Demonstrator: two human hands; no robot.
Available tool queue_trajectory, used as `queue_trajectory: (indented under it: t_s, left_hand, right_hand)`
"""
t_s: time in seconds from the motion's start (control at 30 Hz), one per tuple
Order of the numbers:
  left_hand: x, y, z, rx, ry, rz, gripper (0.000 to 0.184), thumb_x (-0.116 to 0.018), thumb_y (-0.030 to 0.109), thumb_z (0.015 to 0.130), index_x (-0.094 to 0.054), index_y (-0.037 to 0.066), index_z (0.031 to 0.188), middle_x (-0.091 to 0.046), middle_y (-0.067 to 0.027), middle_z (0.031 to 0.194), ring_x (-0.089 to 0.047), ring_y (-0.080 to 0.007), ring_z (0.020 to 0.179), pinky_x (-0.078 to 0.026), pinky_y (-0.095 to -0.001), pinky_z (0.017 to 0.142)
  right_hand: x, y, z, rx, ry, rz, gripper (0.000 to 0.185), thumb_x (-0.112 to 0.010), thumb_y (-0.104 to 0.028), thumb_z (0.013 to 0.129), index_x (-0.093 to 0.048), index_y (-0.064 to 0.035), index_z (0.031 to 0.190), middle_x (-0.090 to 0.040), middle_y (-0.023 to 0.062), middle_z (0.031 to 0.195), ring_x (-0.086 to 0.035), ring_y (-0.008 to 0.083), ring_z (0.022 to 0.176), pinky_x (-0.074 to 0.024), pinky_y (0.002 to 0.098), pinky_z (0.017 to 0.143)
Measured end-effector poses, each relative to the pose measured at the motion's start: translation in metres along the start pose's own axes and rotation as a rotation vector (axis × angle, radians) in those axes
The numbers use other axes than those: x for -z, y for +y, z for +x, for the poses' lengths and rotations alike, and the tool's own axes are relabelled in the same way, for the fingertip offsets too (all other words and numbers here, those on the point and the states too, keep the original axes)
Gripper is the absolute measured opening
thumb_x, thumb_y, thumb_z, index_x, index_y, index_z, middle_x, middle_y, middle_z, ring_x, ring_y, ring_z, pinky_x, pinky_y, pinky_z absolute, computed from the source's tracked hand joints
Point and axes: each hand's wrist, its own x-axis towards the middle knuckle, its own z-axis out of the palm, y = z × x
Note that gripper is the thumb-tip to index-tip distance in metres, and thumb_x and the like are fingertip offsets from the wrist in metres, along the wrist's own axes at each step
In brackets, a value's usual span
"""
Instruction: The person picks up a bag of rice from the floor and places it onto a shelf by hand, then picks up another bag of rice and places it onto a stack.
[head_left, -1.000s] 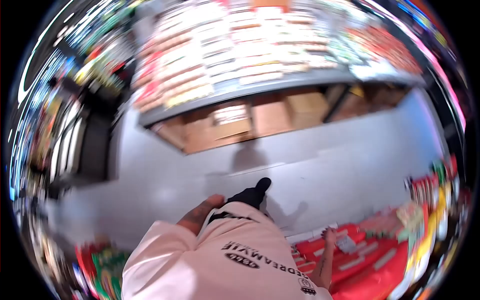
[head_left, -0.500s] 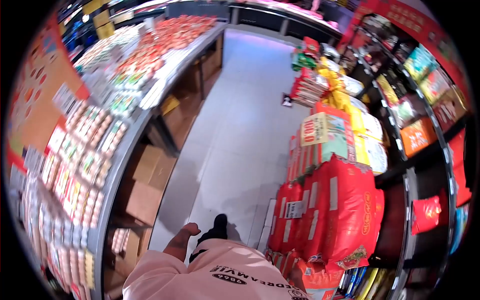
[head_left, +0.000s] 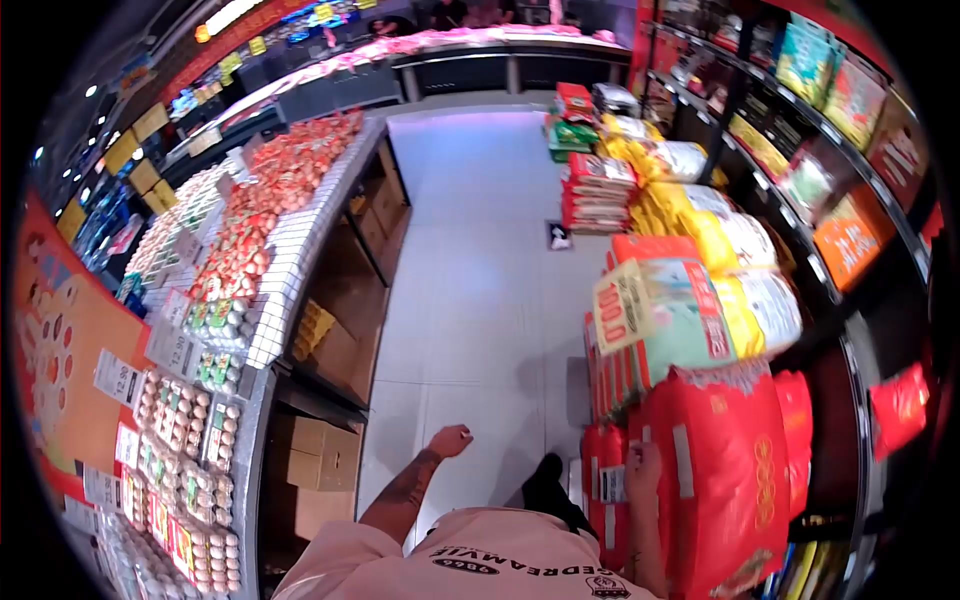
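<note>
My left hand (head_left: 452, 440) is held out over the floor with its fingers curled in, and I see nothing in it. A tattooed forearm leads back from it to the pale shirt (head_left: 480, 555). On the other side, my right hand (head_left: 642, 466) hangs low beside the stacked red bags (head_left: 715, 470), its fingers looking loosely closed. Whether it touches a bag I cannot tell. A price tag (head_left: 612, 484) is on the red stack close to that hand. One dark shoe (head_left: 545, 475) shows below me on the floor.
A grey floor aisle (head_left: 465, 250) runs ahead. Egg cartons (head_left: 190, 480) and red produce (head_left: 270, 200) fill the left stand, with a cardboard box (head_left: 320, 455) beneath. Yellow bags (head_left: 690, 205) and shelves (head_left: 780, 110) line the right. A long counter (head_left: 500, 75) crosses the far end.
The view has moved forward and tilted up, showing more of the far counter. My left hand has swung forward and right; my right hand has come into view beside the red bags.
</note>
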Motion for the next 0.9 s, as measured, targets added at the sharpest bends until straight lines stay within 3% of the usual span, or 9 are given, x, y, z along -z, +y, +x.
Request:
queue_trajectory:
  t_s: [0.03, 0.2, 0.3, 0.43, 0.47, 0.6, 0.67, 0.7, 0.9]
  left_hand:
    - [-0.009, -0.011, 0.003, 0.039, 0.015, 0.001, 0.036, -0.055, 0.035, 0.078, -0.061, 0.005, 0.097, -0.063, -0.0163, 0.093, -0.058, -0.0338, 0.09, -0.046, -0.0409, 0.08]
    - [-0.031, -0.071, -0.054, 0.175, -0.255, 0.251, 0.04, -0.048, 0.039, 0.081, -0.064, 0.004, 0.091, -0.062, -0.0192, 0.091, -0.057, -0.0359, 0.089, -0.044, -0.0433, 0.08]
    - [-0.032, -0.096, -0.086, 0.421, -0.24, 0.252, 0.041, -0.043, 0.038, 0.083, -0.065, 0.003, 0.086, -0.062, -0.0194, 0.092, -0.056, -0.0371, 0.091, -0.043, -0.0441, 0.082]
    - [-0.035, -0.103, -0.101, 0.693, -0.232, 0.144, 0.041, -0.046, 0.038, 0.078, -0.065, 0.004, 0.091, -0.061, -0.0184, 0.1, -0.057, -0.0337, 0.096, -0.044, -0.0404, 0.084]
    - [-0.023, -0.071, -0.098, 0.872, -0.156, -0.099, 0.041, -0.046, 0.039, 0.078, -0.066, 0.005, 0.088, -0.062, -0.0177, 0.098, -0.057, -0.033, 0.094, -0.044, -0.04, 0.083]
    - [-0.029, -0.049, -0.043, 0.841, -0.379, -0.123, 0.045, -0.048, 0.044, 0.079, -0.061, 0.003, 0.064, -0.061, -0.0108, 0.063, -0.061, -0.023, 0.062, -0.047, -0.0368, 0.065]
    - [-0.009, -0.034, 0.012, 0.752, -0.462, -0.119, 0.042, -0.052, 0.042, 0.077, -0.063, 0.002, 0.068, -0.063, -0.0132, 0.068, -0.061, -0.0243, 0.064, -0.047, -0.0379, 0.065]
    - [-0.024, -0.064, 0.049, 0.529, -0.417, -0.011, 0.042, -0.052, 0.042, 0.077, -0.066, 0.002, 0.076, -0.063, -0.0157, 0.076, -0.061, -0.0268, 0.071, -0.047, -0.0391, 0.068]
    - [0.091, -0.024, 0.293, 0.269, -0.169, 0.077, 0.037, -0.048, 0.034, 0.076, -0.065, 0.002, 0.086, -0.062, -0.02, 0.093, -0.059, -0.0358, 0.088, -0.046, -0.0431, 0.08]
  right_hand:
    - [-0.006, 0.004, 0.039, 0.157, 0.096, -0.069, 0.011, -0.055, -0.006, 0.074, -0.055, 0.0009, 0.084, -0.054, 0.0184, 0.092, -0.053, 0.0318, 0.088, -0.0434, 0.0383, 0.076]
    - [-0.028, 0.05, 0.159, 0.218, 0.11, -0.529, 0.015, -0.056, -0.012, 0.071, -0.055, -0.0021, 0.083, -0.053, 0.0161, 0.095, -0.046, 0.0332, 0.098, -0.0309, 0.0491, 0.091]
    - [-0.057, 0.114, 0.184, 0.305, -0.219, -0.697, 0.019, -0.056, -0.016, 0.069, -0.054, -0.0021, 0.082, -0.053, 0.0161, 0.093, -0.045, 0.0336, 0.099, -0.0281, 0.0507, 0.092]
    - [-0.078, 0.105, 0.216, 0.358, -0.283, -0.461, 0.02, -0.058, -0.017, 0.066, -0.053, -0.0033, 0.08, -0.053, 0.0171, 0.091, -0.047, 0.0335, 0.093, -0.0325, 0.0482, 0.087]
    - [-0.085, 0.099, 0.228, 0.317, -0.317, -0.385, 0.021, -0.058, -0.016, 0.066, -0.053, -0.0028, 0.081, -0.053, 0.017, 0.091, -0.047, 0.0336, 0.091, -0.0339, 0.047, 0.086]
    - [-0.134, 0.076, 0.288, 0.202, -0.36, -0.248, 0.023, -0.062, -0.013, 0.068, -0.054, -0.0013, 0.086, -0.053, 0.0182, 0.098, -0.047, 0.0359, 0.096, -0.0383, 0.0452, 0.084]
    - [-0.155, 0.077, 0.317, 0.182, -0.221, -0.336, 0.025, -0.062, -0.012, 0.068, -0.054, -0.0008, 0.089, -0.05, 0.0205, 0.106, -0.046, 0.0377, 0.1, -0.039, 0.0461, 0.084]
    - [-0.168, 0.081, 0.332, 0.182, -0.151, -0.377, 0.026, -0.062, -0.011, 0.068, -0.054, -0.0005, 0.09, -0.049, 0.0217, 0.11, -0.045, 0.0385, 0.102, -0.0394, 0.0466, 0.084]
    - [-0.213, 0.141, 0.402, -0.303, -0.44, -0.806, 0.052, -0.054, -0.02, 0.073, -0.037, -0.0048, 0.12, -0.025, 0.0245, 0.135, -0.03, 0.0437, 0.121, -0.034, 0.061, 0.088]
